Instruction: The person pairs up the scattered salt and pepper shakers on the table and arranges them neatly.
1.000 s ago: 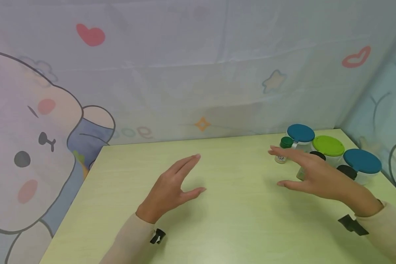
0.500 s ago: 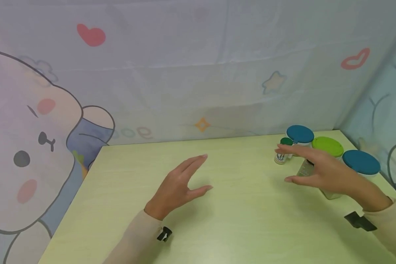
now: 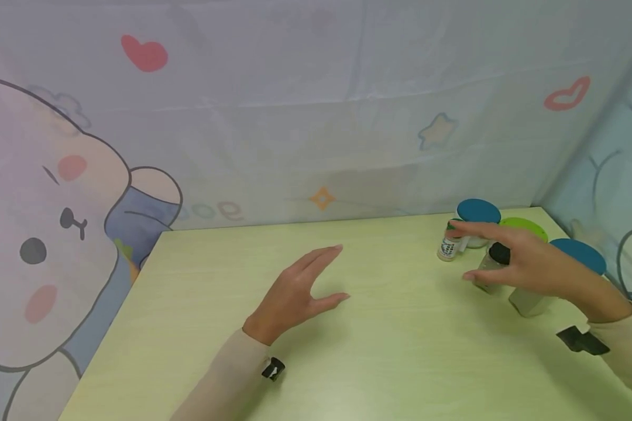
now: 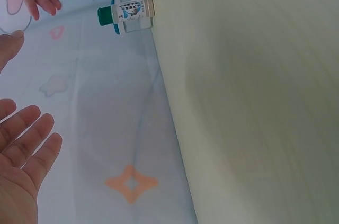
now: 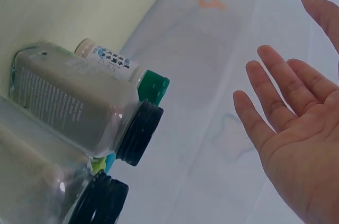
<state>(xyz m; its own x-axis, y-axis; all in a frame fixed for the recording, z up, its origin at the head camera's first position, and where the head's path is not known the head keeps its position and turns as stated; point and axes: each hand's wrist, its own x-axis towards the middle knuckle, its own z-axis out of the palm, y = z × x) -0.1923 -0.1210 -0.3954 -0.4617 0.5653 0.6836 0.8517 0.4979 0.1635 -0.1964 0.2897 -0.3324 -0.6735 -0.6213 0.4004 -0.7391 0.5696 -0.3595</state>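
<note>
My left hand (image 3: 294, 295) hovers over the middle of the table, thumb and fingers spread apart, holding nothing. At the right, my right hand (image 3: 539, 260) is held above a group of jars, its fingers extended and its palm bare in the right wrist view. Nearest its fingertips in the head view stands a small bottle (image 3: 447, 249) with a green cap and a printed label. Beneath the hand is a clear square jar (image 3: 485, 276) with a black lid. A similar jar (image 3: 529, 302) stands closer to me, its lid hidden by the hand.
Behind the jars are a blue-lidded container (image 3: 479, 211), a lime-green-lidded container (image 3: 532, 227) and another blue-lidded container (image 3: 581, 254), partly covered by the right hand. A printed cloth (image 3: 295, 117) hangs along the back edge of the pale table (image 3: 379, 351).
Both hands have drifted to the right, the right one also slightly away from me. More of the black-lidded jars now shows beneath the right hand. The containers stand where they were.
</note>
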